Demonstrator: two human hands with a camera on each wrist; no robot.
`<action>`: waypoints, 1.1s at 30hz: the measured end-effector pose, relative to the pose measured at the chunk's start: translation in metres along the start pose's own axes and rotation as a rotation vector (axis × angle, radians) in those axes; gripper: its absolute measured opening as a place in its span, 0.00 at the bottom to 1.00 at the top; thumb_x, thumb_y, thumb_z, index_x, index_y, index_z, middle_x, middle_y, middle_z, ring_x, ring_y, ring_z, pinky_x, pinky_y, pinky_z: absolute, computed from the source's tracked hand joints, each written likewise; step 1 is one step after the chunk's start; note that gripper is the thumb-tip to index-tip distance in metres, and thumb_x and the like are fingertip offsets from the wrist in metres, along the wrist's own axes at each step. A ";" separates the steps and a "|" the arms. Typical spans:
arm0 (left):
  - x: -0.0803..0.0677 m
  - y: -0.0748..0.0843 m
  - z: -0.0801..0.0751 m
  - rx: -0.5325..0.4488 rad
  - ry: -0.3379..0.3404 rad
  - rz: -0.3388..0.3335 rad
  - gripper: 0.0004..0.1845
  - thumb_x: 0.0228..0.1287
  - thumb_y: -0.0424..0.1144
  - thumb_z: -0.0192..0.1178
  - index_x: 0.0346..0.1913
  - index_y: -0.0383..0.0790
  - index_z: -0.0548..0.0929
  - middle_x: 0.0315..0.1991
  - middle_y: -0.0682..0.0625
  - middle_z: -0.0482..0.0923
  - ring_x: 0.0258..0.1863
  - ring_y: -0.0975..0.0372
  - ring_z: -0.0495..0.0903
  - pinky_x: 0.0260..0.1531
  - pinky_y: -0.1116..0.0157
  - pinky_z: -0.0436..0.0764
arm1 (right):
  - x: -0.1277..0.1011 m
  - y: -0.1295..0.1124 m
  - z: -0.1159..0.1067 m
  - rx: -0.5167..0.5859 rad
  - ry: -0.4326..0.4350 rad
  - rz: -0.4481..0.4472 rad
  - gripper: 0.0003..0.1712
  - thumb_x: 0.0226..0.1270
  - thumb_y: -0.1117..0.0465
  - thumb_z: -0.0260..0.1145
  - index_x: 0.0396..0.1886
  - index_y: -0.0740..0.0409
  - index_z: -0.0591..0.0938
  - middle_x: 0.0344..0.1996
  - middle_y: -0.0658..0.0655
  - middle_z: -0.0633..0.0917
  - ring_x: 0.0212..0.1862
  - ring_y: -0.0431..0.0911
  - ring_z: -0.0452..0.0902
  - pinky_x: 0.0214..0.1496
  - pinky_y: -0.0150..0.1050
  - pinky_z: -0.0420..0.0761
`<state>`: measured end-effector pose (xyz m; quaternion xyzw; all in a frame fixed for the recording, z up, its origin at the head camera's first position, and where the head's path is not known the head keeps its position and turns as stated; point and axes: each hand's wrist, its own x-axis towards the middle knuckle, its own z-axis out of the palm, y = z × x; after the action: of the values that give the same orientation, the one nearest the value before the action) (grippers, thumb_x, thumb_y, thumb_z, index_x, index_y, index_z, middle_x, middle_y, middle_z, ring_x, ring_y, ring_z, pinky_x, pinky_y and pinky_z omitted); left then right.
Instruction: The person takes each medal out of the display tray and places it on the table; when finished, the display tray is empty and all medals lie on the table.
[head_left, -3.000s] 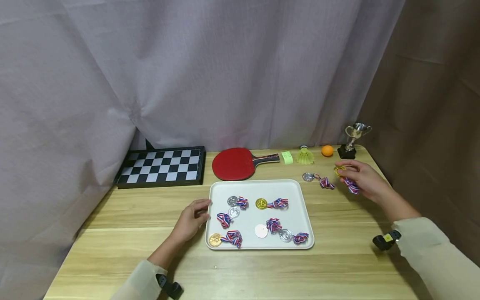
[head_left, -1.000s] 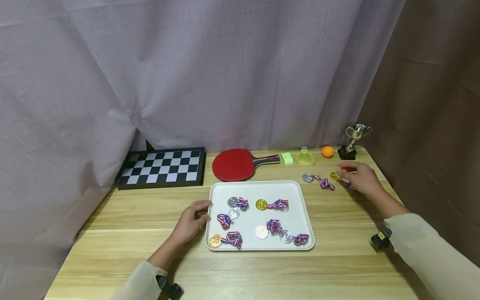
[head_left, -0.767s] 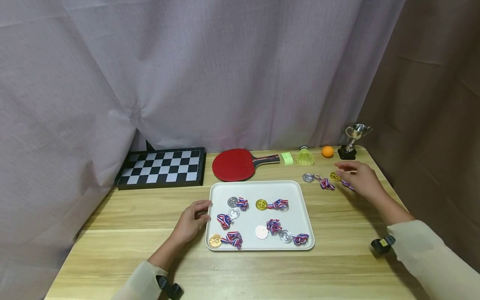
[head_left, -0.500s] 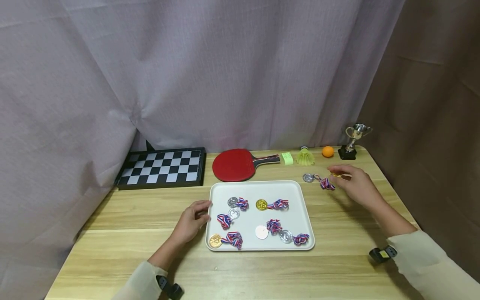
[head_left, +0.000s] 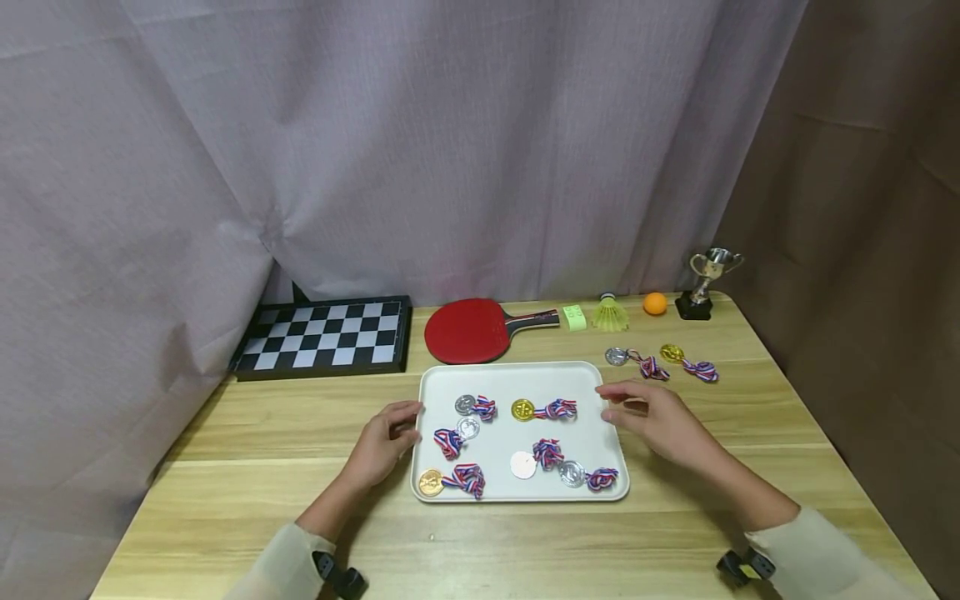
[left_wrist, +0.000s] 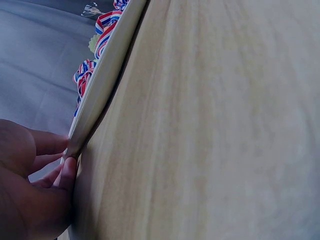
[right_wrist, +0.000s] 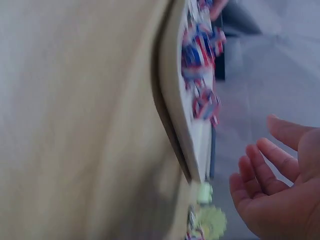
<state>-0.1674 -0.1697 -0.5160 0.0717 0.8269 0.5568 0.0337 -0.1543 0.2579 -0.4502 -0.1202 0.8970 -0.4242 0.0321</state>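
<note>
My left hand (head_left: 384, 444) pinches the left rim of a white tray (head_left: 498, 492), thumb and fingers at its edge in the left wrist view. On the tray lie several medals with bundled striped ribbons, among them a gold medal (head_left: 522, 408) and a silver one (head_left: 572, 473). My right hand (head_left: 663, 421) hovers by the tray's right rim, holding nothing, its fingers loosely bent in the right wrist view. Beyond it on the table, a silver medal (head_left: 617, 357) and a gold medal (head_left: 672, 353) lie side by side with their ribbons.
Along the back of the wooden table stand or lie a checkered board (head_left: 326, 336), a red table tennis paddle (head_left: 467, 332), a light green block (head_left: 574, 317), a yellow shuttlecock (head_left: 610, 314), an orange ball (head_left: 655, 303) and a trophy cup (head_left: 701, 283). Grey curtains hang behind.
My right hand first held the gold medal at the right, set it down beside the silver one, let go and came left to the tray. My left hand has stayed put.
</note>
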 end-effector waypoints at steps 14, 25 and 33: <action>-0.001 0.001 0.000 -0.016 -0.002 0.014 0.24 0.64 0.18 0.62 0.64 0.26 0.80 0.66 0.36 0.76 0.57 0.46 0.81 0.53 0.60 0.85 | -0.018 -0.001 0.051 0.028 -0.182 -0.013 0.20 0.62 0.56 0.78 0.52 0.57 0.86 0.45 0.50 0.88 0.47 0.46 0.81 0.52 0.38 0.84; 0.000 -0.001 0.001 -0.008 0.000 0.007 0.24 0.64 0.17 0.62 0.64 0.25 0.79 0.65 0.35 0.75 0.57 0.46 0.81 0.51 0.68 0.84 | -0.023 0.002 0.059 -0.102 -0.195 -0.137 0.17 0.55 0.57 0.81 0.43 0.53 0.86 0.38 0.43 0.85 0.42 0.37 0.79 0.48 0.36 0.83; 0.000 -0.002 0.001 -0.005 -0.001 0.012 0.24 0.64 0.18 0.62 0.64 0.26 0.80 0.65 0.35 0.76 0.57 0.46 0.81 0.51 0.68 0.84 | -0.023 -0.003 0.058 -0.154 -0.219 -0.145 0.14 0.56 0.59 0.80 0.40 0.49 0.85 0.37 0.41 0.82 0.41 0.36 0.77 0.46 0.36 0.80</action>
<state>-0.1676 -0.1697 -0.5176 0.0766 0.8250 0.5590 0.0309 -0.1220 0.2184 -0.4859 -0.2321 0.9070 -0.3398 0.0896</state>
